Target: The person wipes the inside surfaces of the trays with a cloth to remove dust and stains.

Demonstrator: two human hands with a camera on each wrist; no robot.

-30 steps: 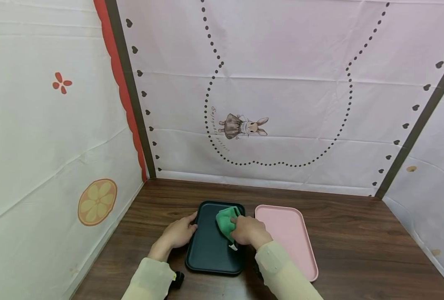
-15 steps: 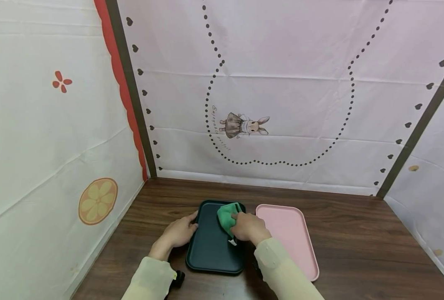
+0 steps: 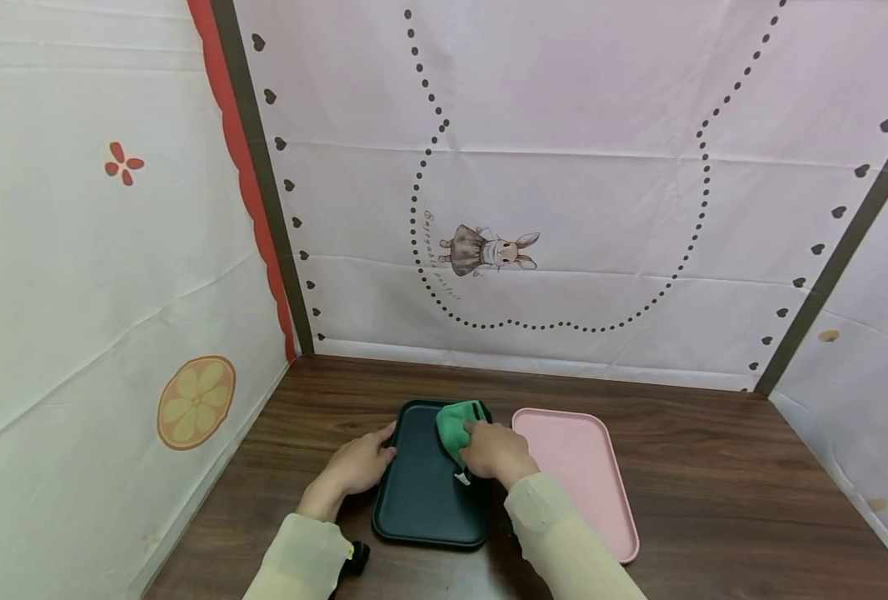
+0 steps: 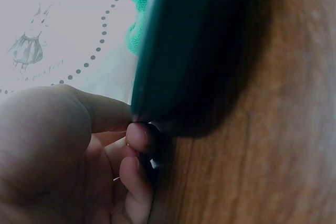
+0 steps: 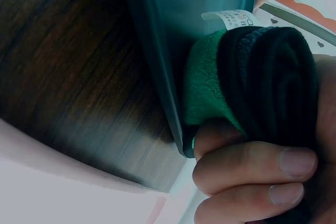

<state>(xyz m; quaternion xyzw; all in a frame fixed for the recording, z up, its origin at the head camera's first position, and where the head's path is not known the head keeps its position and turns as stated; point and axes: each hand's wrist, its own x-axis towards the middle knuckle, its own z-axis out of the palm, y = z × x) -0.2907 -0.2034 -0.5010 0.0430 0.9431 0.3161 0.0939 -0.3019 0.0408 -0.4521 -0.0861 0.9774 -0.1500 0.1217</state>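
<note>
Fingers (image 4: pixel 138 182) of the left hand (image 3: pixel 357 462) hold the left rim of the dark tray (image 3: pixel 423 508), which stays put on the surface (image 3: pixel 721 483); the green cloth (image 3: pixel 453 425), gripped by the curled right hand (image 3: pixel 496 452), has slid slightly farther away, so it now covers the far right part, beside the pink tray (image 3: pixel 579 475).

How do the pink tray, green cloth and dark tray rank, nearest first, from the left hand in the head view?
1. Dark tray: touching the left hand.
2. Green cloth: farther right, in the right hand.
3. Pink tray: rightmost of the three.
</note>
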